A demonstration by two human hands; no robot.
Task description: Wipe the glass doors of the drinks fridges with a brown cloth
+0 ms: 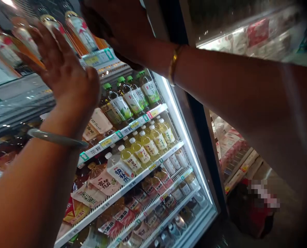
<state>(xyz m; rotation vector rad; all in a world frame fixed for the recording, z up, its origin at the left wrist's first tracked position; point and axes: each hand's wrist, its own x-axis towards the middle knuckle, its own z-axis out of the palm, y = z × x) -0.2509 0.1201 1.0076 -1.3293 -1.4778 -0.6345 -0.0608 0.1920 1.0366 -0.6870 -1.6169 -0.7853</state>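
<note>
My left hand [68, 74] is raised with its fingers spread, and a grey-green bangle [57, 137] circles the wrist. It is in front of the top-shelf bottles of amber drink [80, 31]; whether it touches them I cannot tell. Nothing shows in its grasp. My right hand [122, 26] reaches to the right end of that shelf, dark against the cooler's frame. A gold bracelet [173, 65] is on this wrist. Its fingers are in shadow and partly hidden, so what they hold, if anything, cannot be made out.
Lower cooler shelves hold green-capped bottles [131, 98], pale yellow bottles [145, 148] and several pink-labelled drinks [108, 181]. A lit strip [184, 134] and dark frame [202, 134] edge the cooler. Beyond are racks of packaged goods [231, 144] and a dark red item [256, 213] low down.
</note>
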